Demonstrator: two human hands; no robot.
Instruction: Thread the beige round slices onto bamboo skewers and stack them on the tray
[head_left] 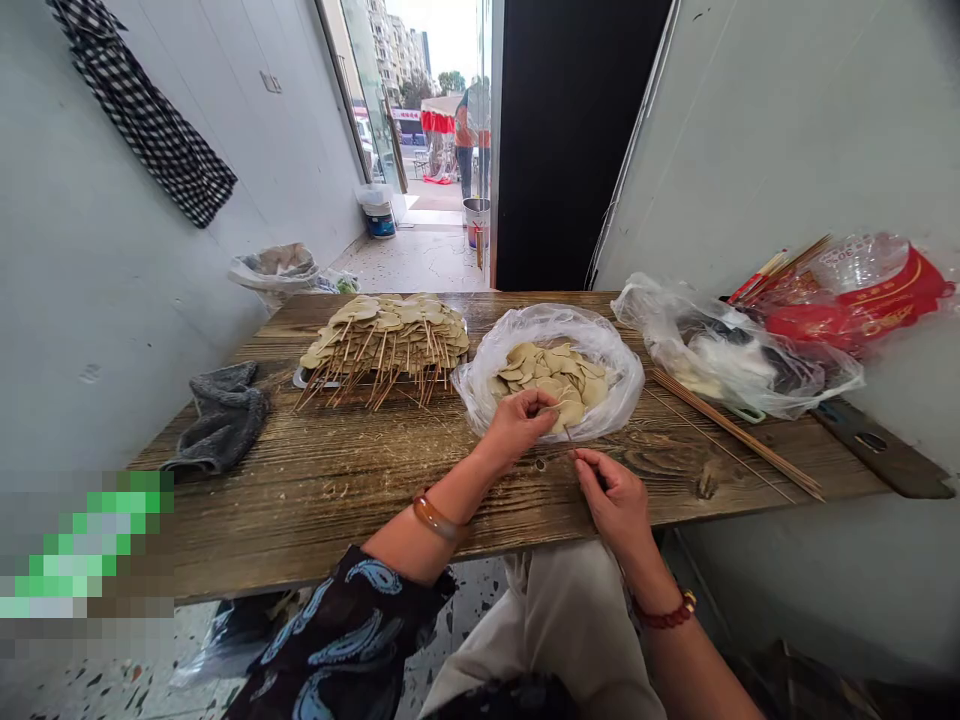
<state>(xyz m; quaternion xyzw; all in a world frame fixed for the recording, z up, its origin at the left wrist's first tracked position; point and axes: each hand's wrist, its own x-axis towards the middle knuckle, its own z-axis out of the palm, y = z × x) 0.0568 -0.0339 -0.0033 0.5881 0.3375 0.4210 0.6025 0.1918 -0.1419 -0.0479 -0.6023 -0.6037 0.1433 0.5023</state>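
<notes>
My left hand [523, 418] is closed at the near edge of a clear plastic bag [480, 385], its fingertips pinching a thin pale-yellow slice [568, 416]. Inside the bag lies a heap of similar slices [551, 368]. Just to the right, my right hand [613, 492] pinches a thin wooden skewer [568, 434], whose upper end meets the held slice. Whether the tip has gone through the slice I cannot tell. Left of the bag, a tray [300, 379] bears a tall pile of skewered slices [386, 330], with their sticks pointing towards me.
A bundle of bare skewers [739, 432] lies at the right, beside a single loose skewer [720, 445]. Behind them are a plastic bag [675, 335] and red packaging [855, 310]. A dark cleaver-like blade [881, 445] sits at the right edge, a grey cloth [225, 415] at the left.
</notes>
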